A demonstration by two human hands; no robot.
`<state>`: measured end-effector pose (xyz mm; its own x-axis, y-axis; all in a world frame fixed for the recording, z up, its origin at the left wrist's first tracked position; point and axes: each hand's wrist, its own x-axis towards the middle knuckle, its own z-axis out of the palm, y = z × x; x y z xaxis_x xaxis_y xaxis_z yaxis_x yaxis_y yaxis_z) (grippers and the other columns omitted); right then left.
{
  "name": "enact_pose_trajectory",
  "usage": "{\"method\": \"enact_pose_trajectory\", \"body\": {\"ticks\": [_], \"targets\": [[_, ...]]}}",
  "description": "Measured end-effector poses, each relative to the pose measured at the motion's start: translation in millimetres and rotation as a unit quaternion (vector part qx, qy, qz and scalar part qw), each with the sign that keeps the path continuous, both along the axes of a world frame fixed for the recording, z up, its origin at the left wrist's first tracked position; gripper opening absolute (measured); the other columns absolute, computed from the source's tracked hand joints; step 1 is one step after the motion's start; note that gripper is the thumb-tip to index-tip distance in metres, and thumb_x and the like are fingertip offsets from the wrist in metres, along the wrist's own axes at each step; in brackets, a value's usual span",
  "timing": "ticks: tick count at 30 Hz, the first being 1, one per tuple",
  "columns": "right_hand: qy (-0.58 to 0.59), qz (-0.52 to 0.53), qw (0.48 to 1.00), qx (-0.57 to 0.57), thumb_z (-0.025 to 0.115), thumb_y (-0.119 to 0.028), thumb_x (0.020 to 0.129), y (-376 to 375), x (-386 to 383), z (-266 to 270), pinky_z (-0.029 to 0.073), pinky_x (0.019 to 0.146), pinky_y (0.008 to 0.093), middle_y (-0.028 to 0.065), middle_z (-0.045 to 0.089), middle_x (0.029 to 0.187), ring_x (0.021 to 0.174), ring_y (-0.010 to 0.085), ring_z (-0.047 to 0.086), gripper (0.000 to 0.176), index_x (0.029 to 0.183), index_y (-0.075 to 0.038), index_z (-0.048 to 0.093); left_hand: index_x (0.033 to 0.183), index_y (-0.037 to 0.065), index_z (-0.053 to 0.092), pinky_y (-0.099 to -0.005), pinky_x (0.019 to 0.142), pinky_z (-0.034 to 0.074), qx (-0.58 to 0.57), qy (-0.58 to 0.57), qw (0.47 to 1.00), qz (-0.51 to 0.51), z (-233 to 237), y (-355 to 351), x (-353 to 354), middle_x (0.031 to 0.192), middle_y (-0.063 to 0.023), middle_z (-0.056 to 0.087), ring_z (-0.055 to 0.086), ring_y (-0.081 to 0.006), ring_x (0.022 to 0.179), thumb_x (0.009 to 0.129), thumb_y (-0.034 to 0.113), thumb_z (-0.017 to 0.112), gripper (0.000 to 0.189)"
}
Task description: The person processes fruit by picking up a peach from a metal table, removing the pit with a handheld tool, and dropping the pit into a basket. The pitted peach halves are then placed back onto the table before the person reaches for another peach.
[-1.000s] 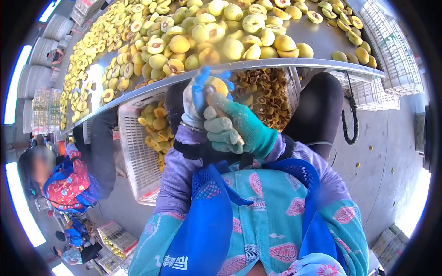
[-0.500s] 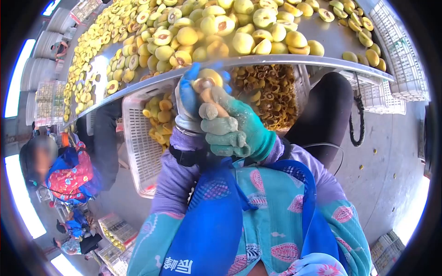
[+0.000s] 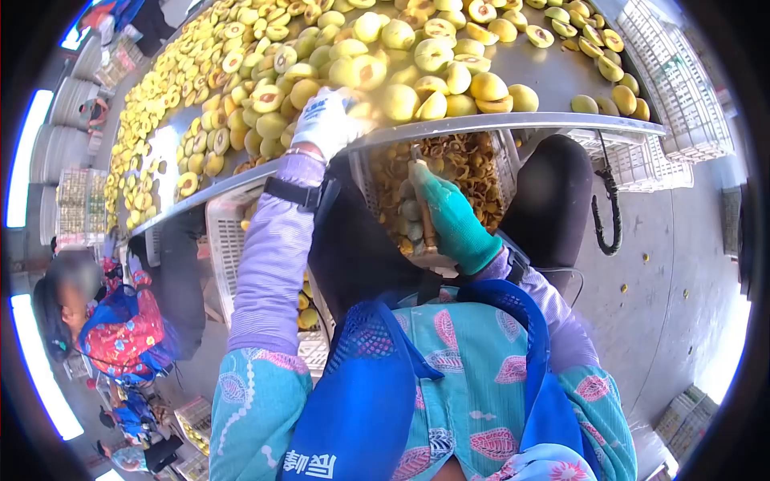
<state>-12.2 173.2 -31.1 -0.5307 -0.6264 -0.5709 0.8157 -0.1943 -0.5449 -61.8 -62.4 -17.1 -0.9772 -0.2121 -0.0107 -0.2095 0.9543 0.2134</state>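
Observation:
My left hand (image 3: 327,122), in a white and blue glove, reaches over the table's near edge to the pile of yellow peach halves (image 3: 433,54). Its fingers are blurred against the nearest fruit. Lower down, my right hand (image 3: 451,215) in a green glove is closed round a pitting knife with a wooden handle (image 3: 427,228). The narrow metal tip of the pitting knife (image 3: 416,152) points toward the table. Below it, a crate of brown pits and scraps (image 3: 473,164) stands between my knees.
The metal table rim (image 3: 513,120) runs across in front of me. A white crate (image 3: 224,240) with fruit stands at my left, and stacked crates (image 3: 682,96) at the right. A black strap (image 3: 611,216) hangs from the table. Another person (image 3: 120,321) sits at the left.
My left hand has moved away from the knife, up to the fruit pile; the half it held is no longer seen in it. My right hand has lowered with the knife over the scraps.

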Motion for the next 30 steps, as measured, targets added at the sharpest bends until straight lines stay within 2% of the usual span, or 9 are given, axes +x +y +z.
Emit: {"method": "enact_pose_trajectory", "body": {"ticks": [4,8,14,18,20,22,24,26,30], "targets": [[0.186,-0.018,0.980,0.062,0.053,-0.041,0.098,-5.6,-7.4,9.2,0.041,0.047,0.0253,0.0017,0.054,0.068,0.053,0.0104,0.049,0.035,0.097,-0.006,0.058,0.121,0.009,0.062,-0.0323,0.076,0.055,0.213,0.146,0.965,0.051,-12.2,4.3,21.2,0.105,-0.0165,0.067,0.067,-0.0287,0.081,0.076,0.012,0.076,0.047],[0.386,0.018,0.919,0.074,0.052,-0.027,0.101,-21.9,-0.6,19.2,0.041,0.055,0.0289,0.0041,0.056,0.070,0.061,0.0115,0.050,0.025,0.093,-0.004,0.058,0.126,-0.004,0.056,-0.0271,0.077,0.055,0.586,0.260,0.761,0.106,-3.0,25.4,52.6,0.104,-0.0093,0.065,0.064,-0.0150,0.087,0.082,-0.013,0.060,0.045],[0.387,0.031,0.919,0.072,0.051,-0.037,0.101,-27.2,5.0,-5.3,0.041,0.056,0.0263,0.0000,0.053,0.070,0.062,0.0086,0.048,0.035,0.102,-0.003,0.058,0.123,-0.010,0.055,-0.0288,0.083,0.053,0.792,0.159,0.587,0.058,-3.3,56.5,72.0,0.098,-0.0118,0.067,0.065,-0.0180,0.089,0.101,0.034,0.049,0.049],[0.321,0.029,0.944,0.071,0.051,-0.038,0.101,-21.4,11.8,-9.4,0.039,0.054,0.0263,-0.0020,0.049,0.068,0.061,0.0080,0.046,0.035,0.106,-0.004,0.057,0.120,-0.011,0.056,-0.0312,0.080,0.054,0.713,0.176,0.676,0.062,-4.9,69.3,67.0,0.092,-0.0151,0.067,0.066,-0.0217,0.082,0.102,0.035,0.046,0.050],[0.353,0.018,0.931,0.091,0.051,-0.038,0.101,-22.3,13.3,-13.5,0.039,0.054,0.0267,-0.0022,0.048,0.068,0.060,0.0085,0.046,0.035,0.109,-0.004,0.056,0.118,-0.011,0.056,-0.0312,0.074,0.054,0.730,0.190,0.650,0.090,0.3,77.9,65.1,0.086,-0.0143,0.066,0.065,-0.0207,0.075,0.102,0.031,0.049,0.046],[0.433,-0.005,0.894,0.114,0.051,-0.037,0.101,-23.6,14.5,-22.0,0.041,0.055,0.0276,-0.0015,0.048,0.068,0.060,0.0096,0.048,0.035,0.110,-0.003,0.055,0.115,-0.011,0.058,-0.0307,0.067,0.053,0.723,0.213,0.647,0.115,-0.9,85.7,63.4,0.081,-0.0135,0.066,0.063,-0.0192,0.069,0.101,0.027,0.051,0.042],[0.667,-0.069,0.717,0.192,0.050,-0.038,0.102,-26.9,14.8,-31.3,0.042,0.057,0.0283,0.0005,0.050,0.069,0.063,0.0109,0.051,0.037,0.108,-0.002,0.055,0.111,-0.011,0.059,-0.0297,0.060,0.051,0.692,0.245,0.665,0.134,-6.5,91.0,59.4,0.076,-0.0130,0.065,0.061,-0.0171,0.063,0.100,0.023,0.053,0.037],[0.663,-0.057,0.720,0.196,0.048,-0.039,0.102,-26.0,16.1,-31.7,0.043,0.057,0.0289,0.0023,0.053,0.070,0.062,0.0122,0.053,0.038,0.105,-0.001,0.055,0.106,-0.010,0.061,-0.0286,0.056,0.049,0.678,0.273,0.671,0.125,-12.0,93.5,56.1,0.072,-0.0118,0.065,0.058,-0.0156,0.060,0.100,0.023,0.053,0.034],[0.254,0.092,0.953,0.140,0.041,-0.043,0.103,-13.5,11.9,35.3,0.045,0.051,0.0278,0.0039,0.055,0.070,0.051,0.0134,0.053,0.043,0.098,-0.003,0.056,0.097,-0.008,0.062,-0.0270,0.054,0.047,0.681,0.261,0.672,0.128,-15.1,96.3,51.9,0.071,-0.0112,0.064,0.057,-0.0152,0.057,0.100,0.021,0.051,0.032]]}}
